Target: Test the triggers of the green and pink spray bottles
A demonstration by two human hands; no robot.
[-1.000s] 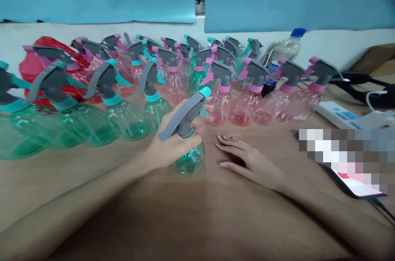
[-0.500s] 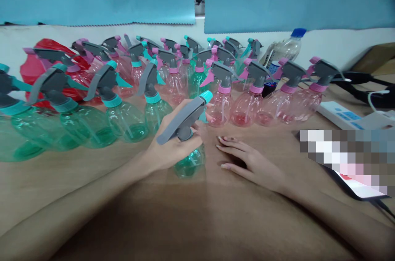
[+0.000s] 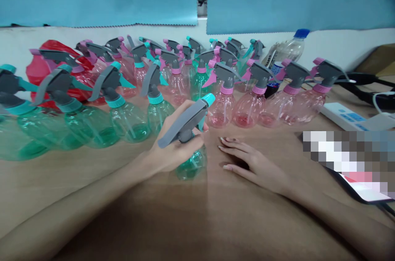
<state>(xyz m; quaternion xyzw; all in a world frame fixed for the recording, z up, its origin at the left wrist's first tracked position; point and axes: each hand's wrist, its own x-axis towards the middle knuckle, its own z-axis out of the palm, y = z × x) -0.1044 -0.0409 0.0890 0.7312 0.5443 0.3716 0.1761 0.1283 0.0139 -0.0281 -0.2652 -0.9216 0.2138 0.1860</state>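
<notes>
My left hand (image 3: 177,144) is wrapped round the neck of a green spray bottle (image 3: 191,166) with a grey and turquoise trigger head. The bottle stands roughly upright at the middle of the table, its nozzle pointing to the upper right; the fingers hide its collar. To the right of it, my right hand (image 3: 249,162) rests on the tabletop with its fingers spread and nothing in them. A row of green spray bottles, such as this one (image 3: 128,119), stands left of my left hand. Pink spray bottles, among them this one (image 3: 222,107), stand beyond my hands.
More pink and green spray bottles crowd the back by the wall, with a red bag (image 3: 51,61) at left. On the right are a blue-capped water bottle (image 3: 293,47), a white power strip (image 3: 342,115) and a phone with a pixelated screen (image 3: 367,187). Blue blinds hang behind.
The whole view has shifted a little, so things sit slightly further right. Both hands keep nearly the same poses, the left still round the green spray bottle.
</notes>
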